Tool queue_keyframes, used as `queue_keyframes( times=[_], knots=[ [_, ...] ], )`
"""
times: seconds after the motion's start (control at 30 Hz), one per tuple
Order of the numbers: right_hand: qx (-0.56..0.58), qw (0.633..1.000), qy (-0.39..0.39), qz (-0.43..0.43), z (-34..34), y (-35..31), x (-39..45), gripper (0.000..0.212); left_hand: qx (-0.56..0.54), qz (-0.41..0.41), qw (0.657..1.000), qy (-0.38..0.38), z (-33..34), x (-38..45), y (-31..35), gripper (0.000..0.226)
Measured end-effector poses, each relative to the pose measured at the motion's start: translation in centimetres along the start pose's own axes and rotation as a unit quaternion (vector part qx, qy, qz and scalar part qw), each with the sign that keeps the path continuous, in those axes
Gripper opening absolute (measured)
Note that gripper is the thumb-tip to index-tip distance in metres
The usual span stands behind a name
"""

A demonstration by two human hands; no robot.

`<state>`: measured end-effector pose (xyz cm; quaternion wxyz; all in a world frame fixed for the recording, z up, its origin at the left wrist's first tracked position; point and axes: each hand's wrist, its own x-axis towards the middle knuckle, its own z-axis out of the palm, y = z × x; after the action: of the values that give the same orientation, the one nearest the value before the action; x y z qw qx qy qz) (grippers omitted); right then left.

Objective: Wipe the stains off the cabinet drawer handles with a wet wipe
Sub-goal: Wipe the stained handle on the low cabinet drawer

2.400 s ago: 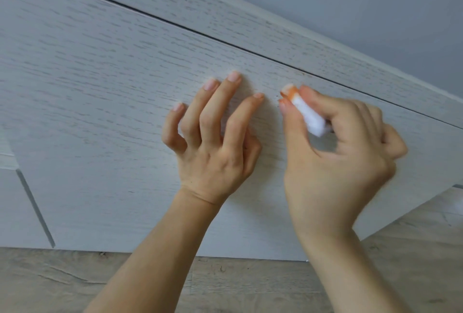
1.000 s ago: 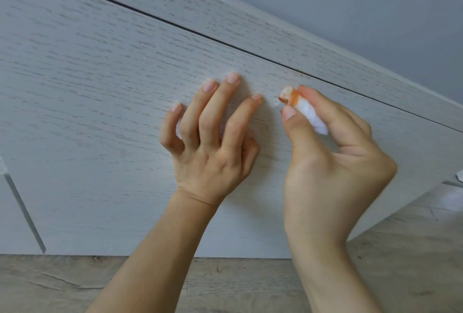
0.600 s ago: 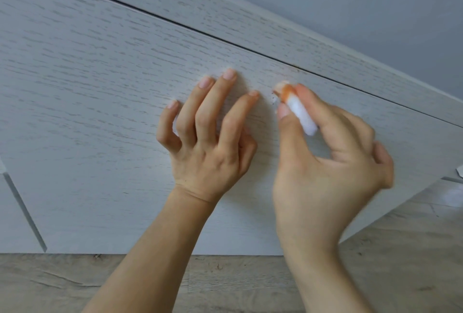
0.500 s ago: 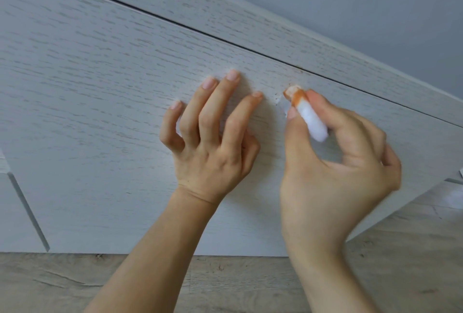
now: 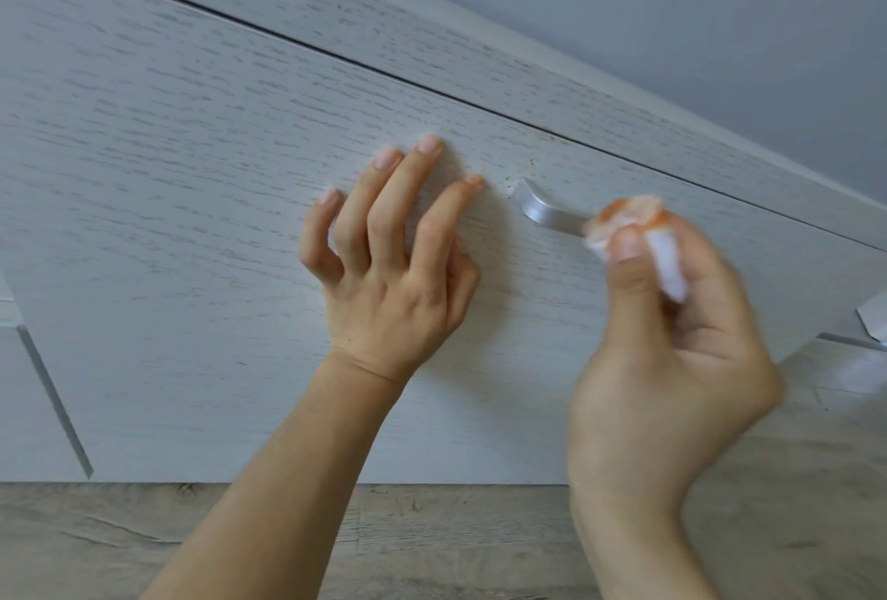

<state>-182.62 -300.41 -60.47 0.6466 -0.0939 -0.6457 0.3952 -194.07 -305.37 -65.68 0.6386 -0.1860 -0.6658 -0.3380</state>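
Note:
A silver drawer handle [image 5: 545, 210] sticks out of the pale wood-grain drawer front [image 5: 192, 215]; its left end shows, and small orange specks dot the wood beside it. My right hand [image 5: 672, 359] pinches a folded white wet wipe [image 5: 629, 220], stained orange at its tip, against the handle's right part, which the hand hides. That hand is blurred. My left hand [image 5: 393, 273] rests on the drawer front just left of the handle, its fingers spread and slightly bent with the tips against the wood.
A dark gap [image 5: 336, 54] separates the drawer from the cabinet top above it. Another drawer front [image 5: 29, 407] lies at lower left. Below is grey wood-look floor [image 5: 432, 542]. A second silver handle [image 5: 871, 321] peeks in at the right edge.
My right hand has slid rightward along the handle with the wipe, uncovering the handle's left end. The wipe's tip shows more orange. My left hand has stayed put.

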Motion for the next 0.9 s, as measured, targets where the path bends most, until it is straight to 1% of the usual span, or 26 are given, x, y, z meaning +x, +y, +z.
queue_keyframes(
  times=[0.07, 0.1, 0.13, 0.23, 0.3, 0.47, 0.57, 0.63, 0.7, 0.83, 0.9],
  knots=[
    [0.005, 0.998, -0.048, 0.027, 0.6, -0.3, -0.7, 0.016, -0.002, -0.002, 1.000, -0.003, -0.1, 0.0, 0.0, 0.035],
    [0.004, 0.998, -0.060, 0.031, 0.9, -0.4, -0.9, 0.013, -0.004, -0.002, 1.000, -0.005, -0.1, 0.0, 0.0, 0.035],
    [0.008, 0.998, -0.063, 0.029, 1.1, -0.5, -1.0, 0.010, -0.004, -0.001, 1.000, -0.006, -0.1, 0.0, 0.0, 0.035],
    [0.019, 0.998, -0.056, 0.012, 1.7, -0.9, -0.5, 0.024, -0.004, 0.002, 1.000, -0.006, -0.1, 0.1, 0.0, 0.035],
    [0.034, 0.998, -0.054, 0.005, 1.8, -0.9, -0.2, 0.027, -0.004, 0.002, 1.000, -0.005, 0.0, 0.0, 0.0, 0.035],
    [0.086, 0.995, -0.041, 0.034, 1.5, -0.1, -0.2, 0.024, 0.003, 0.004, 1.000, 0.002, 0.1, -0.2, -0.1, 0.038],
    [0.100, 0.990, 0.008, 0.098, 0.1, 1.1, 0.4, 0.024, 0.009, 0.008, 1.000, 0.001, 0.1, -0.2, -0.1, 0.040],
    [0.095, 0.988, 0.036, 0.117, -0.8, 1.7, 0.7, 0.022, 0.011, 0.009, 1.000, 0.001, 0.2, -0.2, -0.1, 0.039],
    [0.086, 0.992, 0.030, 0.085, -0.8, 1.5, 0.0, 0.019, 0.016, 0.008, 1.000, 0.004, 0.2, -0.2, 0.0, 0.039],
    [0.068, 0.997, -0.032, -0.025, 0.1, 0.5, -1.2, 0.022, 0.022, 0.001, 1.000, 0.007, 0.2, -0.3, 0.2, 0.039],
    [0.048, 0.998, -0.031, -0.026, 0.3, 0.6, -0.6, 0.022, 0.022, 0.003, 1.000, 0.005, 0.1, -0.2, 0.2, 0.040]
  ],
)
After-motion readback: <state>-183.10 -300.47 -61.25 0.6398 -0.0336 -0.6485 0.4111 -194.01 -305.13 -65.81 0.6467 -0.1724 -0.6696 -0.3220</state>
